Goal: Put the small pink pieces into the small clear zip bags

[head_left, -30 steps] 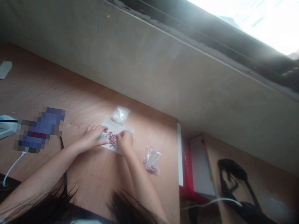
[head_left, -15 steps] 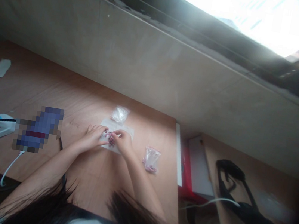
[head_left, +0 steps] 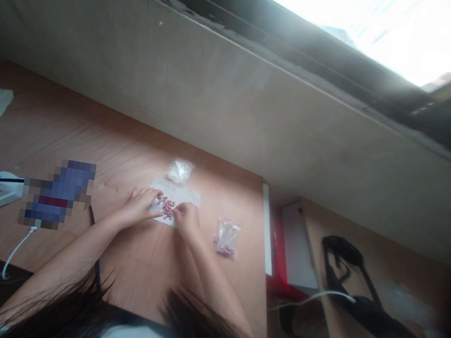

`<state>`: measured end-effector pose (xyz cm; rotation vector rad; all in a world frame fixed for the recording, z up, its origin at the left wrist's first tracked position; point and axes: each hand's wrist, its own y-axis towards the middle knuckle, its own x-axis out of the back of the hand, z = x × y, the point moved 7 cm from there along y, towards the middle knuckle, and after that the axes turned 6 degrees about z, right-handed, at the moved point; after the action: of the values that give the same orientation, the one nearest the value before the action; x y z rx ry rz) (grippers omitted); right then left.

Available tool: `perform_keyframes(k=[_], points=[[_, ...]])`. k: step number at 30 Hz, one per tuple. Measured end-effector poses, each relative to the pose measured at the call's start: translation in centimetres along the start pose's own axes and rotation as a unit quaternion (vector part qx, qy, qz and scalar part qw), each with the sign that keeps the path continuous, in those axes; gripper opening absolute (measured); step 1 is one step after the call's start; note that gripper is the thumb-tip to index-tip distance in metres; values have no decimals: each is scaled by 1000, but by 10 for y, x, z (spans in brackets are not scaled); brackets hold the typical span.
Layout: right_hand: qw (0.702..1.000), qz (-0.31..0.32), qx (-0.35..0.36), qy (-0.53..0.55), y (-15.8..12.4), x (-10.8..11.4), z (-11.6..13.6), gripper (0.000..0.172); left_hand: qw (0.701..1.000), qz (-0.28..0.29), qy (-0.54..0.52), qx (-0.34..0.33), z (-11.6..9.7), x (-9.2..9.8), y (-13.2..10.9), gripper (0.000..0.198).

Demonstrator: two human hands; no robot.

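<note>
Left hand half-curled and right hand curled, any grip unclear, at small pink pieces loose on white paper; a careless nudge could scatter them across the wooden table.

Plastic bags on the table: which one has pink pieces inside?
The clear bag right of the right hand holds pink pieces; the other bag, beyond the white sheet, shows none.
</note>
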<state>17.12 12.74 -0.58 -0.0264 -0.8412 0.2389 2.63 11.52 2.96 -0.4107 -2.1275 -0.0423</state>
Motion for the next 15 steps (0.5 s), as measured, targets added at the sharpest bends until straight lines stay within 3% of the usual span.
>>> perform_keyframes(k=[4,10,15], points=[[999,-36,6,5,1,7,7,12,1000,11,-5,-9,-5,-1,-1,42],[999,-24,-1,-27,-4,4,7,11,999,-7,-29,-16,-6,5,-5,40],[999,-22,-9,48,-7,7,15,9,1000,-9,-22,-14,-7,4,-5,39]])
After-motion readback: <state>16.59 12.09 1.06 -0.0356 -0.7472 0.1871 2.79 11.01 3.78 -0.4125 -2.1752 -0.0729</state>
